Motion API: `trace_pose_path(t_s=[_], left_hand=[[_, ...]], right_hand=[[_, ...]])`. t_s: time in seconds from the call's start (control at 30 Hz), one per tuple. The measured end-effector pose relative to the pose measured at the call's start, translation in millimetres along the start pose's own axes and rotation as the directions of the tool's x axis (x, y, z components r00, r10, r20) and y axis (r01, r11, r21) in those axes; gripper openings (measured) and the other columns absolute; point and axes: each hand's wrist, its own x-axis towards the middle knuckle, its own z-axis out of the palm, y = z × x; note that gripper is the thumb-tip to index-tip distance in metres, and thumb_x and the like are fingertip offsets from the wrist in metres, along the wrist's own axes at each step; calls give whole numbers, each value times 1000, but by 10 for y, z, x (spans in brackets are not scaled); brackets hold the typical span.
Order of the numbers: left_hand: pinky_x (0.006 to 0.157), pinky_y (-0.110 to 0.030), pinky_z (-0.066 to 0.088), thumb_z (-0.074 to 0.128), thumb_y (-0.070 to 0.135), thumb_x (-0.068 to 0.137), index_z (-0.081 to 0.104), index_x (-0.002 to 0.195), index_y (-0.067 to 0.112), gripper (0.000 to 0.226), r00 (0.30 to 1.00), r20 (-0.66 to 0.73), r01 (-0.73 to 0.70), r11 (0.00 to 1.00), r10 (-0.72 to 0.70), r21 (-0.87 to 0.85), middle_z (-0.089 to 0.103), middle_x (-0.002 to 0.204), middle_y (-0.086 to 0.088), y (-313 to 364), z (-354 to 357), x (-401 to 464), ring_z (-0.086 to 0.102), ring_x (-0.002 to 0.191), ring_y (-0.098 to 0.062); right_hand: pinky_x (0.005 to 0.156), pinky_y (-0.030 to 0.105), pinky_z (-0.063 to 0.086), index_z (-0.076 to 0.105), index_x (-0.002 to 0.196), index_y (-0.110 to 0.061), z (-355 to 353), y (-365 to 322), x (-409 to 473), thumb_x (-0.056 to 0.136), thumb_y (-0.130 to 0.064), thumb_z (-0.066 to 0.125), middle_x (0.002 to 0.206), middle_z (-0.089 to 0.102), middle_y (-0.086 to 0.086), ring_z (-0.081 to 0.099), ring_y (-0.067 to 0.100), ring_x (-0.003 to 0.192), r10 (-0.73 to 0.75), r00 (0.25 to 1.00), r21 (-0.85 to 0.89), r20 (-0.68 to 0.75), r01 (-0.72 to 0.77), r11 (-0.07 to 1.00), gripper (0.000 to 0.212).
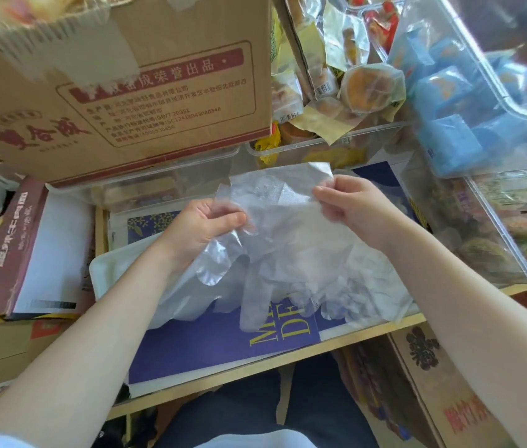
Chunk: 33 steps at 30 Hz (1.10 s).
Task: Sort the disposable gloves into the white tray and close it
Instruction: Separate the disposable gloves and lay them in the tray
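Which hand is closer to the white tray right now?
Left. The left hand pinches the clear gloves just above the white tray, whose visible rim lies at lower left. The right hand holds the gloves' other edge, farther from that rim.

The white tray (100,270) shows only its left rim; the heap of clear gloves (288,253) and the left forearm hide the rest. The cardboard box (158,92) (top left corner blurred) is cut off by the upper edge.
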Motion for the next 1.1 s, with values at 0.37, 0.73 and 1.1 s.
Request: trace_pose_path(t_s=[0.37,0.73,1.1], left_hand=[[64,-8,36,46,22,98,66,90,25,21,768,-540,-102,898,344,428,61,74,5,67,72,-3,51,66,2],[66,-23,47,41,16,100,67,83,18,31,949,-310,-146,942,48,-302,66,78,-2,-55,699,-96,58,76,-14],[71,-23,49,68,50,77,60,117,11,56,986,-39,-166,942,162,-292,65,89,-3,-82,527,-151,60,80,-16]], right_hand=[[60,42,49,44,73,-11,243,-124,-232,91,-23,53,65,56,11,61,36,64,-406,760,-524,-508,102,846,23],[50,38,40,42,79,-9,1033,99,-363,91,-17,53,60,56,13,52,28,54,-383,913,-398,-139,302,866,18],[60,25,42,62,96,-9,870,142,-430,89,-27,32,67,59,-6,55,11,61,-385,923,-308,17,371,876,35]])
